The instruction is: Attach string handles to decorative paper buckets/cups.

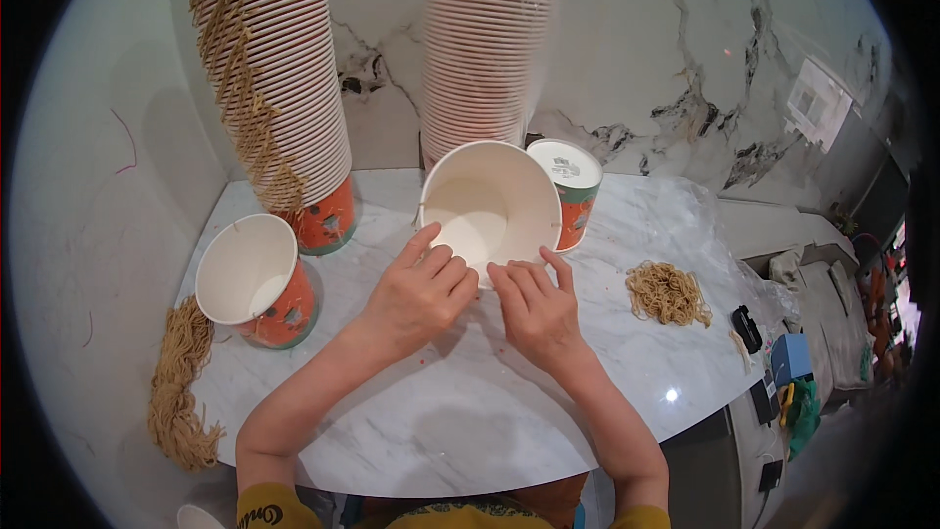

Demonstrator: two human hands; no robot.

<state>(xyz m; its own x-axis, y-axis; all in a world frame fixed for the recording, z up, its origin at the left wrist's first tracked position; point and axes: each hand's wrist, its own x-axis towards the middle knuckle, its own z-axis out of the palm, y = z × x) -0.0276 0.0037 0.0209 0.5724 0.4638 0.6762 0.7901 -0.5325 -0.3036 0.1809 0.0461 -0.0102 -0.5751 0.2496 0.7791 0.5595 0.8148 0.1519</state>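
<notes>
A large white-lined paper bucket (490,198) is tipped toward me at the middle of the table, its open mouth facing me. At its near rim, my left hand (423,279) is closed with the fingertips together and the index finger raised. Close beside it, my right hand (534,302) pinches the same rim with the fingers bent. Any cord end between the fingertips is too small to make out. Short tan cord bits show at the bucket's left and right rim. Left of my hands stands another orange-and-green paper bucket (284,318), with a small cord bit on its near rim.
A tall stack of buckets (294,88) with tan cords hanging down it stands back left; a plastic-wrapped stack (485,49) stands behind. An upturned bucket (571,198) is back right. Tan cord lies in a bundle (181,387) at left and a pile (669,294) at right.
</notes>
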